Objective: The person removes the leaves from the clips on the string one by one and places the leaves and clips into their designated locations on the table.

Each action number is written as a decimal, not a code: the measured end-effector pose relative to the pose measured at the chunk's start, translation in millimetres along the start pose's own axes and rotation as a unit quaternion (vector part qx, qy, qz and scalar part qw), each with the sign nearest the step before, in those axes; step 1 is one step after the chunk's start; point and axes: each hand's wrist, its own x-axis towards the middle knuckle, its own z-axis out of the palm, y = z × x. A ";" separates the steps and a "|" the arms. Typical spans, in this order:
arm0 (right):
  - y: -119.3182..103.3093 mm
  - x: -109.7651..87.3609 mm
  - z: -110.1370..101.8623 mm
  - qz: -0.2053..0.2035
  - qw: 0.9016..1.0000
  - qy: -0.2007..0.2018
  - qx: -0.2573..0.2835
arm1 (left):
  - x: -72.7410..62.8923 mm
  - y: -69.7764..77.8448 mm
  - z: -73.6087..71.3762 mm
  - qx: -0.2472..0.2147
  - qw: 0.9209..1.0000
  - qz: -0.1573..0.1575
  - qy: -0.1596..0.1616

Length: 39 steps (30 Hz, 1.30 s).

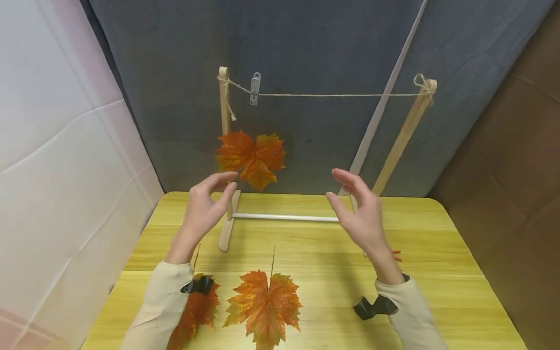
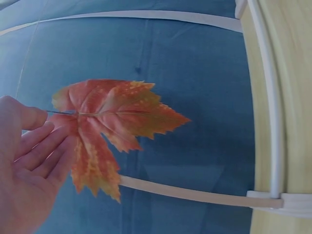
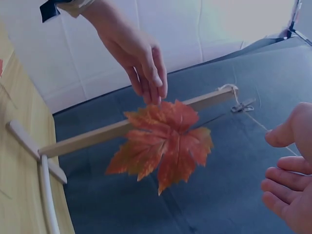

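An orange-red maple leaf [image 1: 250,158] hangs below a clear clothespin [image 1: 254,90] on a thin cord [image 1: 319,95]. Its dark stem runs up toward the pin in the right wrist view. Beside the leaf's lower left edge, my left hand [image 1: 209,201] has thumb and fingers apart; its fingertips overlap the leaf [image 3: 168,141] in the right wrist view. My right hand [image 1: 360,209] is held up farther right, fingers loosely bent, thumb apart and nothing between them. Two more leaves lie on the table: one in the middle [image 1: 264,308], another partly hidden behind my left sleeve [image 1: 199,313].
The cord is tied between a left wooden post [image 1: 225,102] and a right wooden post [image 1: 404,138]. A white rod [image 1: 284,217] joins their feet on the yellow wood-grain table [image 1: 437,291]. A small red item [image 1: 397,255] shows behind my right wrist. Walls enclose the back and sides.
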 end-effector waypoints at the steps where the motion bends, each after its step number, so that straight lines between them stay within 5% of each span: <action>1: -1.0 1.3 2.2 0.000 1.000 -0.002 0.007 | 2.3 0.9 -0.4 0.001 1.000 0.002 0.003; 15: -18.5 24.1 33.4 -0.026 0.999 -0.018 0.041 | 32.0 10.0 1.1 0.012 0.999 0.034 0.034; 27: -26.0 36.4 41.7 -0.056 0.997 -0.044 0.024 | 71.8 25.7 4.5 -0.011 0.996 0.066 0.063; 39: -37.9 48.3 50.1 -0.059 0.996 -0.053 0.033 | 99.5 34.0 5.7 -0.004 0.997 0.048 0.059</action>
